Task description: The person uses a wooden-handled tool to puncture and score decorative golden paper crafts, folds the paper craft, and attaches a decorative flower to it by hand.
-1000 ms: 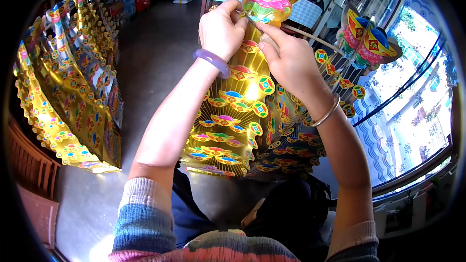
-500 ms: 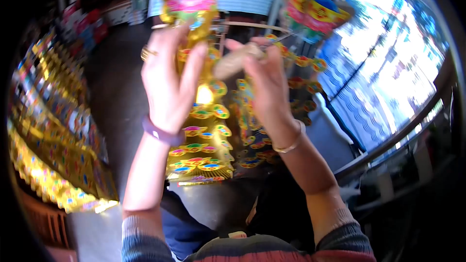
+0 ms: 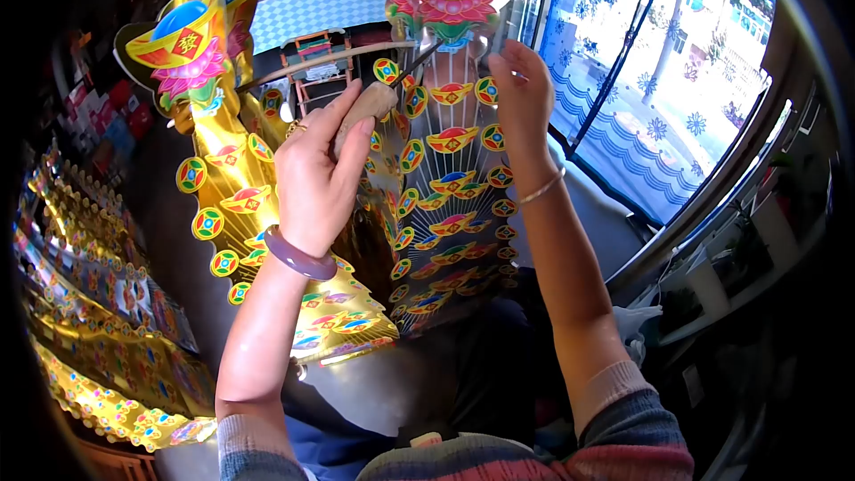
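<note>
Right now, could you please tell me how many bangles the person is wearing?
2: the purple bangle by the left hand, and the metal bangle by the right hand.

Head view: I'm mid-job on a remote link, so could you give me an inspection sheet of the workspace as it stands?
Surface: no tabletop under the work; grey floor below.
Job's things: left foil decoration and right foil decoration, a curved rod between them.
Clutter: more gold decorations at lower left; red box farther back.
Hands: left hand grips a wooden-handled pointed tool, tip toward the right decoration's neck; right hand beside that neck, contact unclear.
Cables: dark line down the window; cord or seam, cannot tell.
Surroundings: checked cloth behind; bright window at right.
</note>
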{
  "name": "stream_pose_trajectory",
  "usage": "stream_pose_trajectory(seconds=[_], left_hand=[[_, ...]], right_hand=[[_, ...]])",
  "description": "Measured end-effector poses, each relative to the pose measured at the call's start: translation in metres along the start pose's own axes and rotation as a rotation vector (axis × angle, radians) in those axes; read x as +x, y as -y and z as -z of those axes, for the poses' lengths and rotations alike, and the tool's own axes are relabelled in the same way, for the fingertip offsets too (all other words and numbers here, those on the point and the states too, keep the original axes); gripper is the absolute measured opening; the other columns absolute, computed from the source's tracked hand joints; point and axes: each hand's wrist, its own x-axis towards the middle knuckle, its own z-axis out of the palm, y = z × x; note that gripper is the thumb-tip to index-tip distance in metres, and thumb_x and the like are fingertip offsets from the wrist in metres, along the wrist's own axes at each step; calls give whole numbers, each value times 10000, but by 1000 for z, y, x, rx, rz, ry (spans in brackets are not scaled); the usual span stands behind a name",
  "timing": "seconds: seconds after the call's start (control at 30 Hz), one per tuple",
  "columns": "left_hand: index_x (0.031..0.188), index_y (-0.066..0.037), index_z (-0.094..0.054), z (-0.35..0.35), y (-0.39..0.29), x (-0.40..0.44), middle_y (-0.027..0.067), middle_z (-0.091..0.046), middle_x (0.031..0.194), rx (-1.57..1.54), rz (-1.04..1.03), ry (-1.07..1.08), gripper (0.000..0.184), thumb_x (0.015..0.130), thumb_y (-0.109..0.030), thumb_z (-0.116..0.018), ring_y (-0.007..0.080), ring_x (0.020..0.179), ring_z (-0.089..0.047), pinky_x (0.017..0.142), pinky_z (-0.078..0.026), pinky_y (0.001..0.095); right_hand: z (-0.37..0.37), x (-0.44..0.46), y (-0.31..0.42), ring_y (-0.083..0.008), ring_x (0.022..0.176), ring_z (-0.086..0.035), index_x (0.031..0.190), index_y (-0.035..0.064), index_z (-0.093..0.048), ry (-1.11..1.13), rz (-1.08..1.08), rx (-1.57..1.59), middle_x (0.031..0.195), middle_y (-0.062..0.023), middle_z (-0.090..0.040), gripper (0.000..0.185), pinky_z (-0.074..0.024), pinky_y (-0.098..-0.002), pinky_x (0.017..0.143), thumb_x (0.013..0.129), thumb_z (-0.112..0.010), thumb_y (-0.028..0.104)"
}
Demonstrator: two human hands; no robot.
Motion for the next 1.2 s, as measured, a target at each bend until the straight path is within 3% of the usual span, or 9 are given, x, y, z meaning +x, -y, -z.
stream_pose_trajectory(seconds=[0.03,0.2,0.23,0.33,0.43,0.73,0.83,0.93,1.2], left_hand=[[1162,-13,-615,-4,0,3,154,-619,769,21,-3,16,333,847,-121,-626,259,685,-607,646,-463,339],[1127,-5,-627,-17,-3,10,174,-628,779,103,27,72,326,836,-152,-635,308,688,-620,646,-473,365],[1123,-5,-628,-19,-3,11,178,-630,785,107,39,80,326,834,-156,-636,314,694,-623,647,-475,369],[1187,-9,-603,-26,-2,15,134,-662,849,166,14,118,339,875,-139,-610,166,675,-587,641,-459,286],[1110,1,-631,-37,3,17,188,-636,801,163,-60,59,328,831,-170,-636,335,712,-624,649,-482,378],[1098,3,-636,-44,0,23,184,-639,791,217,-33,55,324,828,-176,-635,334,696,-628,631,-486,383],[1157,4,-616,-39,-4,23,204,-669,950,243,47,124,342,861,-167,-622,284,835,-667,747,-494,333],[1157,3,-616,-39,-2,22,202,-671,960,240,38,120,343,860,-169,-624,284,846,-669,756,-496,330],[1092,3,-641,-47,6,21,185,-644,806,202,-57,37,319,823,-169,-639,328,713,-630,646,-490,379]], right_hand=[[-1,7,-12,-232,890,-624,1021,17,-638,24,-10,-45,1002,-115,-632,306,-476,-322,787,780,-670,203],[-16,13,5,-137,655,-669,875,13,-674,181,-97,145,701,-51,-692,205,-495,-262,677,767,-670,187],[-18,13,2,-140,659,-669,871,10,-673,182,-95,142,709,-57,-693,201,-496,-260,669,765,-672,182],[-20,15,-4,-150,665,-670,870,-8,-673,163,-100,118,732,-79,-693,219,-500,-263,656,751,-692,175],[-26,21,-17,-148,660,-669,875,-17,-676,167,-63,121,738,-92,-692,224,-501,-260,640,746,-702,165],[-22,18,-12,-120,646,-651,881,-33,-677,158,-73,206,742,-89,-687,176,-500,-240,612,761,-709,93],[-22,18,-14,-123,654,-653,894,-34,-674,145,-40,185,752,-88,-686,189,-501,-241,615,759,-712,92],[-25,18,-22,-126,664,-655,913,-34,-670,135,-10,207,765,-91,-684,198,-503,-243,622,758,-708,83],[-27,17,-24,-136,668,-649,939,-34,-661,106,25,230,769,-86,-664,200,-500,-247,631,759,-696,48]])
